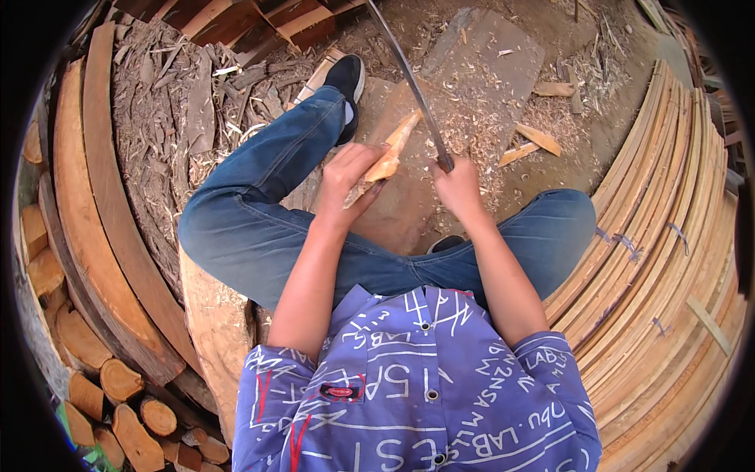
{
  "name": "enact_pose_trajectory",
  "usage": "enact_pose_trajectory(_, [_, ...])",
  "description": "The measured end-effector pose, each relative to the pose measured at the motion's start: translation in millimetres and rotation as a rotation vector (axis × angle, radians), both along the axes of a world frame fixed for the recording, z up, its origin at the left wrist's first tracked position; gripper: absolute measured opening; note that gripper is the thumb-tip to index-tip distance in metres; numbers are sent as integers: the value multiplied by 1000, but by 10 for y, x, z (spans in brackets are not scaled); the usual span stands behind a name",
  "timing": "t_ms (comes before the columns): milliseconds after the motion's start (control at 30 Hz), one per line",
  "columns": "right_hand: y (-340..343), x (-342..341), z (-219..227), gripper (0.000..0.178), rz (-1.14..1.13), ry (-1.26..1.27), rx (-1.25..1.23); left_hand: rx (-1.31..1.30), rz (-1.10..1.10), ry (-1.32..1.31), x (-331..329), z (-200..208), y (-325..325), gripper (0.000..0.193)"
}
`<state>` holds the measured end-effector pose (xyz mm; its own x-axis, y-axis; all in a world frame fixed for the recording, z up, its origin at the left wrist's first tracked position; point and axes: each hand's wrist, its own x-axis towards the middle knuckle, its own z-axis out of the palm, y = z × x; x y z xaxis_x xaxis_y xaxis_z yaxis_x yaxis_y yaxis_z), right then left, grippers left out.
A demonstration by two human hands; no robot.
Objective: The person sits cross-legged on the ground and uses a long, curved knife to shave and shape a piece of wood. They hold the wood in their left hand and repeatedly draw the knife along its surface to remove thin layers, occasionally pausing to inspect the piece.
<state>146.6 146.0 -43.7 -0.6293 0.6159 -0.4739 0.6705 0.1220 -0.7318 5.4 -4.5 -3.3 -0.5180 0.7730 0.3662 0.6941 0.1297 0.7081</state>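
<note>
My left hand (344,179) is closed around a pale, rough-cut piece of wood (398,148), tilted with its narrow end pointing up and to the right. In my right hand (458,187) is the dark handle of a machete (410,77). Its long, narrow blade rises past the far end of the wood and runs out of the top of the picture. The blade passes close to the wood's tip; whether they touch I cannot tell. Below both hands lies a flat board (393,206) on the ground.
Wood shavings and two split pieces (539,139) lie ahead to the right. Bundled long strips of wood (661,212) curve along the right side. Cut logs (122,379) and long planks (118,212) fill the left. Bark scraps (157,118) cover the ground beyond my bent left leg (252,177).
</note>
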Motion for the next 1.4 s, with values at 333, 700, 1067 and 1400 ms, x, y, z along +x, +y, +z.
enact_pose_trajectory(333, [-168, -16, -36, 18, 80, 43, 80, -54, 0, 14, 11, 105, -3, 20])
enact_pose_trajectory(700, [-197, -94, 118, 19, 83, 83, 40, -82, 7, 17, 30, 109, 13, 21])
enact_pose_trajectory(1067, [-171, -19, 272, 16, 132, 115, 64, -60, -9, 17, 59, 162, 30, 22])
enact_pose_trajectory(1400, [-30, 23, 72, 18, 160, -6, 119, 1, 10, -15, -6, 102, 41, 32])
